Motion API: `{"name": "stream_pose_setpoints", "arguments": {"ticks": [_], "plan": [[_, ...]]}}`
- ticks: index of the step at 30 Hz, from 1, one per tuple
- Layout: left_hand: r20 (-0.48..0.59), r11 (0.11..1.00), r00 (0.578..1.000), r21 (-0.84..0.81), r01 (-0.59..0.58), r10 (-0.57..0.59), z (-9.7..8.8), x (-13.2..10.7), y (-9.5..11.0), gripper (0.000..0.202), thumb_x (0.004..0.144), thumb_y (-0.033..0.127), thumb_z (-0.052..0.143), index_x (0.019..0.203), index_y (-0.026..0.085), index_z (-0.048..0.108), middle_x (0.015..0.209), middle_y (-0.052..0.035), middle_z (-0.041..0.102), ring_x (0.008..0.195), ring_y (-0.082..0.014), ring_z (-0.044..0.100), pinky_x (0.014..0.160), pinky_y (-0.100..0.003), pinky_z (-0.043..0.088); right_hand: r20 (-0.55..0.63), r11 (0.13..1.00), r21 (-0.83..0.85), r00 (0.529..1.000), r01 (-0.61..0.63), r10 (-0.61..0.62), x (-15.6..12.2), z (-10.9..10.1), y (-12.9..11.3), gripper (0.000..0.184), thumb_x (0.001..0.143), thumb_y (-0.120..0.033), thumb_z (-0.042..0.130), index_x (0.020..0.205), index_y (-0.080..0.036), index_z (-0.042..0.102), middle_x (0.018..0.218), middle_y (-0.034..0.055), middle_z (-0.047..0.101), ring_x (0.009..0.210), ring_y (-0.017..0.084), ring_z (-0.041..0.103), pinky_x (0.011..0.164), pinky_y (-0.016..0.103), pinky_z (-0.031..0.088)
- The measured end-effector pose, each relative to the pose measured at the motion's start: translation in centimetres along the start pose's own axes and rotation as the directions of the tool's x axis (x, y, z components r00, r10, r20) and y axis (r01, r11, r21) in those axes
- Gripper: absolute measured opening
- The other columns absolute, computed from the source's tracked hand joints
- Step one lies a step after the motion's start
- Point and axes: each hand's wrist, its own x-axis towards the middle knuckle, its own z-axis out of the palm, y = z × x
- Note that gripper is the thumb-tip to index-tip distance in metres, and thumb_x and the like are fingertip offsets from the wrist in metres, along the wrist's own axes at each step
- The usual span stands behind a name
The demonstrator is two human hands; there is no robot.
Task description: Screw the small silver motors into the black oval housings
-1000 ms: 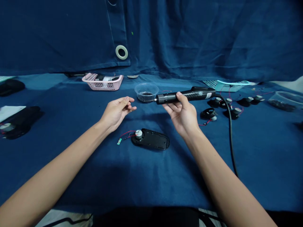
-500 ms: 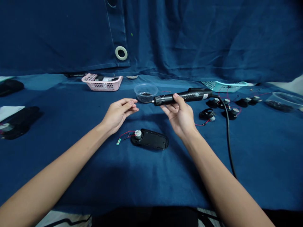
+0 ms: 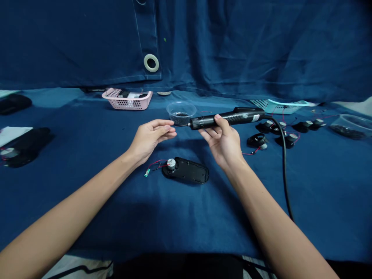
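Note:
My right hand grips a black electric screwdriver, held level with its tip pointing left. A black cable trails from its rear toward me. Palm up, my left hand has its fingertips pinched together right at the screwdriver's tip; whether they hold anything is too small to see. Below both hands a black oval plastic shell lies on the blue cloth, with a small silver motor, red wires and a tiny green board at its left end.
A clear bowl of small dark parts stands just behind the hands. A pink basket is at the back left, a pale green tray back right. Several black motor parts lie right; dark items lie far left.
My left hand has moved right and closed up to the screwdriver's tip. The right hand has kept its grip and barely shifted.

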Motion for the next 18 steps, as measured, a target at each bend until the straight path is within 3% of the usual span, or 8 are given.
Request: {"name": "stream_pose_setpoints", "arguments": {"ticks": [18], "plan": [[0.001, 1.000, 1.000, -0.009, 0.007, -0.007, 0.11, 0.01, -0.52, 0.013, 0.084, 0.020, 0.073, 0.092, 0.011, 0.069, 0.088, -0.0074, 0.074, 0.081, -0.0156, 0.073, 0.087, -0.032, 0.061, 0.025, 1.000, -0.029, 1.000, -0.009, 0.010, -0.29, 0.06, 0.20, 0.027, 0.075, -0.034, 0.078, 0.087, -0.019, 0.059, 0.080, -0.0012, 0.068, 0.084, 0.016, 0.070, 0.095, 0.043, 0.058]]}}
